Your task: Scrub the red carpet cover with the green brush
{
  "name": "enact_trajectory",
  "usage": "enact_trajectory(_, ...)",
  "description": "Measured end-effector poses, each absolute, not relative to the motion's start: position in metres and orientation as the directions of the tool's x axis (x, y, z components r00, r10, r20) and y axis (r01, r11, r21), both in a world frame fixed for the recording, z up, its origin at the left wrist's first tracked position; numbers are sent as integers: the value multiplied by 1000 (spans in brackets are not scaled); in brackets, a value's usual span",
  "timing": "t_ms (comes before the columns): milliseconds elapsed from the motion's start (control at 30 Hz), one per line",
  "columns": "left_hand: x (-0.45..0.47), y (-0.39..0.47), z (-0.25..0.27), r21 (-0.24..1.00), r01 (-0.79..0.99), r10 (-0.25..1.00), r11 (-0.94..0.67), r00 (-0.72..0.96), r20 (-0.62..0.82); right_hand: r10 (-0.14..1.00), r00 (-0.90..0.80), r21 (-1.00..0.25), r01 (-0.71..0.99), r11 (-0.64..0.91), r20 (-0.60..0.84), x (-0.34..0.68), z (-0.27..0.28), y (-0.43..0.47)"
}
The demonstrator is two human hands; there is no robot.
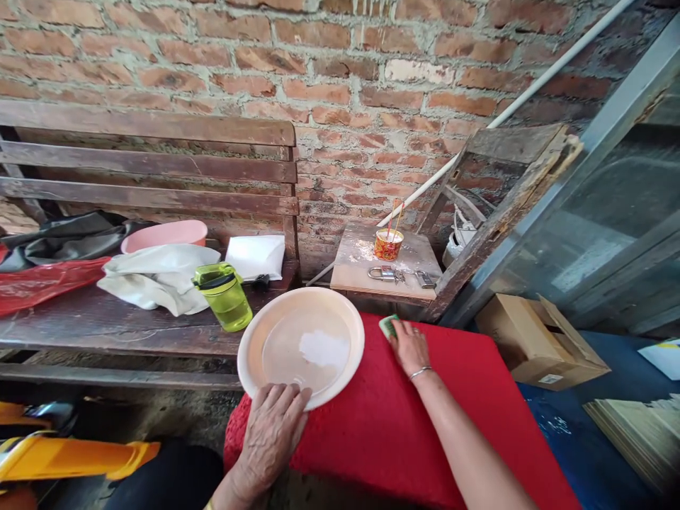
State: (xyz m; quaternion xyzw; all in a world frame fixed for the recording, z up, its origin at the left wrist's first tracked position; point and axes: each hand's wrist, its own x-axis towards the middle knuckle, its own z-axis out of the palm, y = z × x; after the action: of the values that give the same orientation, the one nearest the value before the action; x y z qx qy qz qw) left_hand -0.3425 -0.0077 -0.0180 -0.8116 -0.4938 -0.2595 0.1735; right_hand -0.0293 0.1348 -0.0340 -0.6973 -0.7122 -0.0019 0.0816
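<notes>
A round cream plastic plate (255, 340) lies on the left end of a red textured surface (404, 425). My left hand (273, 428) presses its fingers on the plate's near rim. My right hand (409, 347) rests on the red surface at its far edge, fingers on a small green sponge (387, 324). A bracelet circles that wrist and a ring shows on one finger.
A wooden bench (106, 322) at left carries a green bottle (226, 296), white cloth (154, 276), pink basin (164, 234) and red bag (42, 283). A small stand (361, 265) holds a cup with sticks (388, 244) and padlocks (382, 273). A cardboard box (536, 340) sits right. Brick wall behind.
</notes>
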Motion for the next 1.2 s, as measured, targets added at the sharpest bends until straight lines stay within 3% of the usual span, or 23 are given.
enact_trajectory(133,-341,-8,-16,-25,891,723,-453,384,574,955,271,-64,962,-265,120,84,-25,133)
enact_trajectory(233,-339,-8,-14,-12,894,738,-447,377,559,848,516,-77,857,-510,125,156,-21,114)
enact_trajectory(333,-337,-9,-11,11,900,762,-437,363,536,762,635,-114,773,-624,128,183,-26,93)
enact_trajectory(433,-335,-9,-8,18,902,780,-432,364,509,854,483,-198,872,-448,196,144,-41,77)
enact_trajectory(567,-335,-9,-10,17,910,797,-415,355,488,950,3,-307,947,97,311,17,-61,49)
enact_trajectory(633,-336,-8,-11,9,912,802,-410,356,479,933,-157,-283,925,253,324,-45,-65,35)
enact_trajectory(700,-337,-8,-13,1,911,802,-412,362,475,920,-238,-221,923,314,311,-84,-64,28)
enact_trajectory(833,-337,-7,-13,-5,906,801,-422,376,466,958,-151,-99,979,180,243,-59,-54,37)
enact_trajectory(967,-337,-9,-9,4,905,813,-425,381,440,949,203,-51,979,-197,240,63,-50,32)
enact_trajectory(1100,-345,-9,-4,64,887,804,-458,382,457,819,520,-195,853,-485,243,155,-58,9)
enact_trajectory(1167,-353,-9,-1,81,890,807,-448,364,465,828,502,-280,856,-434,250,153,-59,-1)
enact_trajectory(1200,-357,-8,0,89,895,812,-436,349,467,864,429,-325,883,-340,264,138,-58,-5)
